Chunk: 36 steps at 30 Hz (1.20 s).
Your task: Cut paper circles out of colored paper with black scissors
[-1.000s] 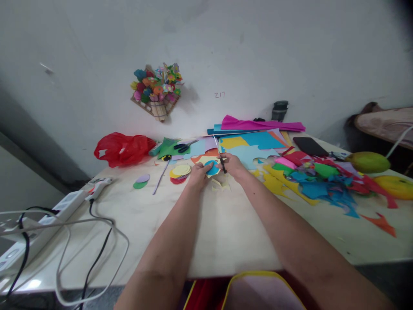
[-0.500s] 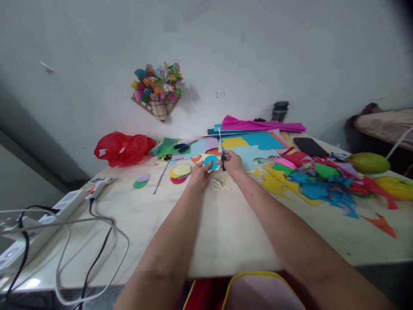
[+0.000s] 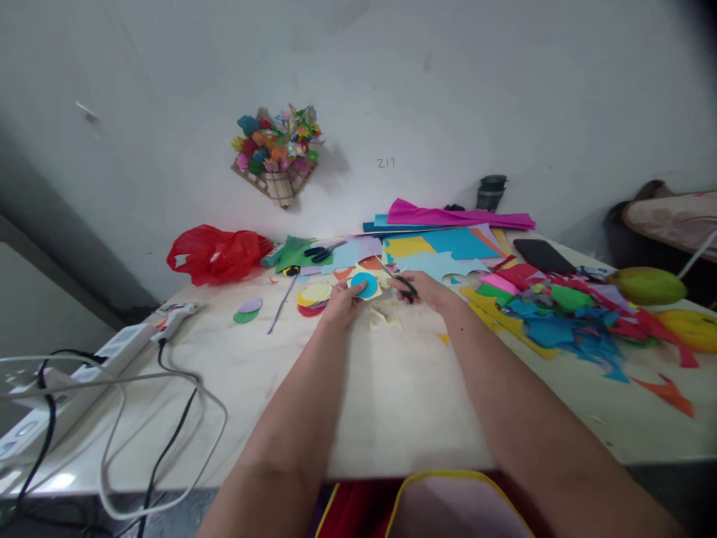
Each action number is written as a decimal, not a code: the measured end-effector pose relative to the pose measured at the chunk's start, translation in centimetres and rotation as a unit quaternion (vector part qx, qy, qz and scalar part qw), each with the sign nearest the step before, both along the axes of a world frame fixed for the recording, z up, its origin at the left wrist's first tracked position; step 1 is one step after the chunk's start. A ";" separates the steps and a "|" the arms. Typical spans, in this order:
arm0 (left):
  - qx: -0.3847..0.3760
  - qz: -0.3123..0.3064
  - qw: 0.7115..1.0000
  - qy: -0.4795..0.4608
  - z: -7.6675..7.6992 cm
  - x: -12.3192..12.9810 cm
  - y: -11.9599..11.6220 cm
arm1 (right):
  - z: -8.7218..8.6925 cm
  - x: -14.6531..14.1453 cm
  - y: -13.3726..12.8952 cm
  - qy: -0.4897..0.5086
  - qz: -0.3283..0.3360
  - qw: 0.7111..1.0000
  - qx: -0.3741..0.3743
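Observation:
Between the thumb and fingers of my left hand [image 3: 343, 300] is a blue paper circle [image 3: 364, 285], laid over a pale yellow piece of paper [image 3: 376, 291] whose edges stick out around it. My right hand [image 3: 421, 288] grips black-handled scissors [image 3: 408, 288], their blades pointing up and left, close to the paper's right side. Just below the hands lie pale yellow offcuts [image 3: 385, 321]. To the left of my left hand sits a pile of cut circles [image 3: 314, 296], pale yellow on top with yellow and red beneath. Lilac and green circles [image 3: 247, 310] lie farther left.
A heap of coloured scraps [image 3: 571, 321] covers the right side, beside a black phone [image 3: 543, 255] and green-yellow fruit [image 3: 647, 285]. Paper sheets [image 3: 448, 245] and a second pair of scissors [image 3: 322, 252] lie at the back. A red plastic bag [image 3: 218, 254] and a power strip [image 3: 120, 347] with cables are left.
My right hand has moved slightly right, and the scissors have swung from nearly upright to slanting up and left. My left hand still holds the blue circle and the pale yellow paper.

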<state>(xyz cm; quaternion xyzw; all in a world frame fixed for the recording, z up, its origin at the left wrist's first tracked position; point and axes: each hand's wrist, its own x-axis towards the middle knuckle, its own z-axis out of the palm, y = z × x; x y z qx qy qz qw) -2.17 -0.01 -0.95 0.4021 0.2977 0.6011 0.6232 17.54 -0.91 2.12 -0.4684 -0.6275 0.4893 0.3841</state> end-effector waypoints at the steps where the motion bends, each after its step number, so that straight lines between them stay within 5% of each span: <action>1: -0.004 -0.007 1.000 0.002 0.0 -0.2 0.0 | -0.2 0.6 0.1 -0.019 0.033 0.999 -0.003; 10: -0.022 -0.046 0.998 0.023 -0.1 -0.7 0.0 | -0.4 1.7 0.1 -0.068 0.133 0.989 -0.013; 36: -0.072 -0.080 0.994 0.029 0.4 -0.7 -0.7 | 0.1 1.1 0.0 -0.030 0.123 0.992 -0.024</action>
